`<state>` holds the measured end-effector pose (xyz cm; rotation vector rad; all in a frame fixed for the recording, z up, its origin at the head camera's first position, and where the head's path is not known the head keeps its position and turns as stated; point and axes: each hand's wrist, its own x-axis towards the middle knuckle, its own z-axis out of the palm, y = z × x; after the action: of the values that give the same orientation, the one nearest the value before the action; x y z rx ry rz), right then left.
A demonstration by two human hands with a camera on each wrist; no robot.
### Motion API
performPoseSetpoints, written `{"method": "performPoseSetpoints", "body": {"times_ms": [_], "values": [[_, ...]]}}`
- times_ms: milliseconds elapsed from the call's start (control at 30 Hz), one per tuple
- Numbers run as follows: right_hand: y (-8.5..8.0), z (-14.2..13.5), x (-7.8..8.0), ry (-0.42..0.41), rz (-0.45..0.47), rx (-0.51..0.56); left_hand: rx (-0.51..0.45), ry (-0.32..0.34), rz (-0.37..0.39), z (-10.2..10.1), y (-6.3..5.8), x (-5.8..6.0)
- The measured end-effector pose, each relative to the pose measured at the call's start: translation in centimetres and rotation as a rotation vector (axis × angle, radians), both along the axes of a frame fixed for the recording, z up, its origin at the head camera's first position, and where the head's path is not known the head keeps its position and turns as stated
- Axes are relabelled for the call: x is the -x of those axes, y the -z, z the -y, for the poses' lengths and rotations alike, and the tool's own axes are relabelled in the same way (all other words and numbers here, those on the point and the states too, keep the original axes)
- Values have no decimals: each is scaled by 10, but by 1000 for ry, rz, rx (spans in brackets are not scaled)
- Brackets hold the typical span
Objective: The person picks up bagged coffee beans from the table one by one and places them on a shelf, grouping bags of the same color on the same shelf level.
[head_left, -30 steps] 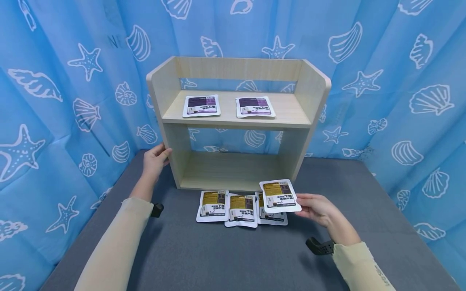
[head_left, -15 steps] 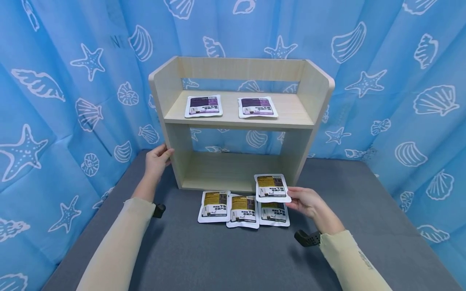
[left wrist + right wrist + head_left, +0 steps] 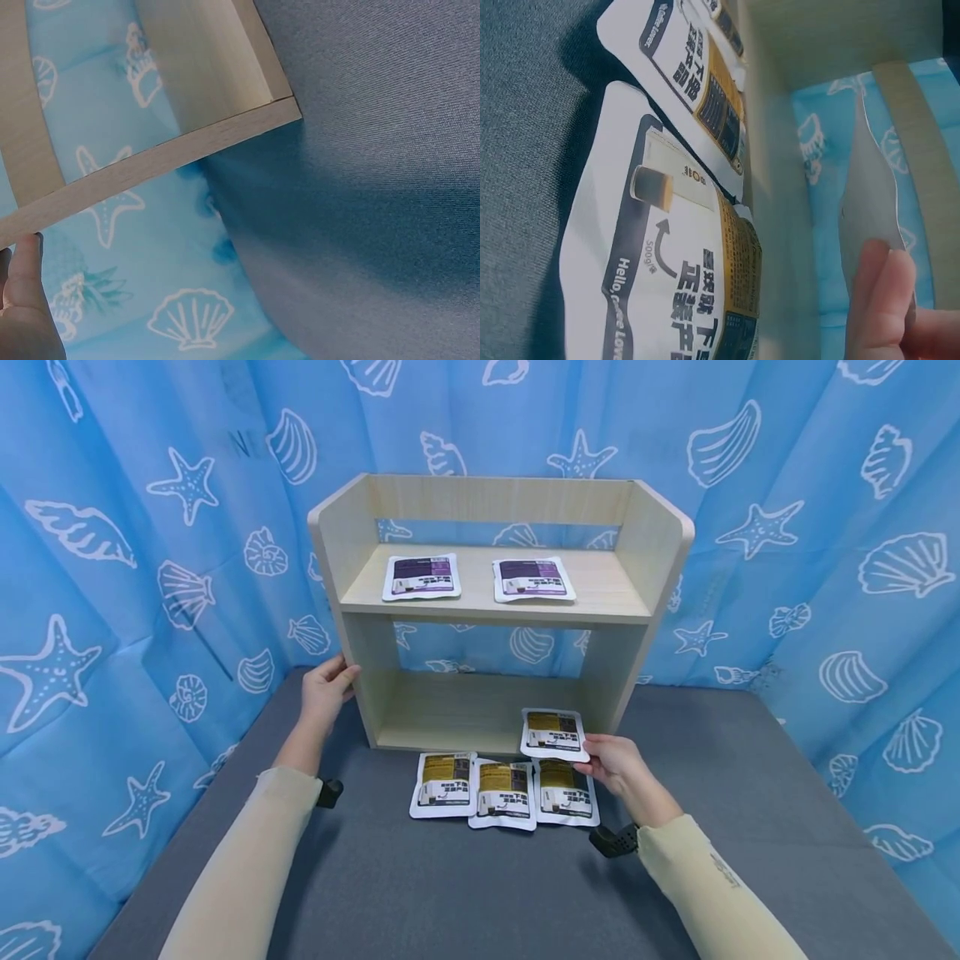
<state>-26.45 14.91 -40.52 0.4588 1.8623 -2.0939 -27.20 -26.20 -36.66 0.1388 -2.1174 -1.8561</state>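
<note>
My right hand (image 3: 617, 763) pinches a white pouch with a brown-and-gold label (image 3: 553, 734) by its right edge. That pouch overlaps the front right of the bookshelf's lower compartment, and in the right wrist view the held pouch (image 3: 870, 195) shows edge-on between thumb and fingers. On the table before the shelf lie three similar pouches side by side: the left pouch (image 3: 444, 785), the middle pouch (image 3: 502, 794) and the right pouch (image 3: 566, 792). My left hand (image 3: 324, 691) rests its fingers against the outer left side of the wooden bookshelf (image 3: 364, 668).
Two purple-labelled pouches lie on the upper shelf, one left (image 3: 422, 577) and one right of centre (image 3: 533, 580). A blue shell-print curtain (image 3: 795, 568) hangs behind the grey table (image 3: 480, 893). The bookshelf's right side panel (image 3: 652, 577) stands near my right hand.
My right hand has carried the held pouch left and away from me, from over the right table pouch to the lower compartment's front. My left hand keeps its place on the bookshelf.
</note>
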Motion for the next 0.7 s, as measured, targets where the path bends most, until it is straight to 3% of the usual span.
{"method": "performPoseSetpoints", "body": {"times_ms": [700], "values": [[23, 17, 30, 121, 6, -117, -3, -1, 3, 0, 0, 1]]}}
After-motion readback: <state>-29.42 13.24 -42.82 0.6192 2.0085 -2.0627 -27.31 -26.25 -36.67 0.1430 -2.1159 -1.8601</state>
